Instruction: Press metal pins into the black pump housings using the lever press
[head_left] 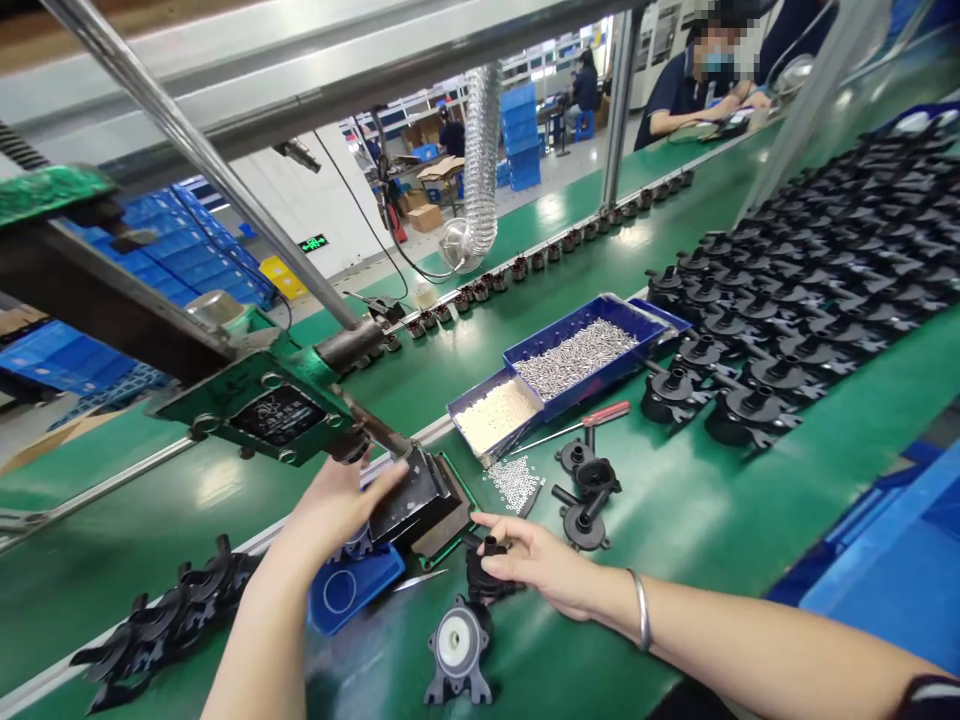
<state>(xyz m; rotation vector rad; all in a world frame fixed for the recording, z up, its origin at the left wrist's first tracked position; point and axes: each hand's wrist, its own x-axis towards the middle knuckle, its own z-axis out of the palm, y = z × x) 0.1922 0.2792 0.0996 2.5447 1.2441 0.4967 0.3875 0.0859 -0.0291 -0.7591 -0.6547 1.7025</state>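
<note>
My left hand point(337, 500) reaches under the green press point(262, 400) and its fingers close on a dark part at the press's metal fixture point(420, 495). My right hand point(536, 560), with a metal bangle on the wrist, grips a black pump housing point(484, 580) on the green belt just right of the fixture. In front of both hands lies a grey housing with a white disc point(457, 645). A blue tray with a white ring point(349, 590) sits under my left wrist.
Three black housings point(585, 490) and loose screws point(514, 480) lie by a red screwdriver point(592, 418). Blue bins of screws point(577, 355) and white bits point(495, 412) stand behind. Many black housings point(787, 290) fill the right; more point(165, 620) lie left. A seated person point(697, 80) works far off.
</note>
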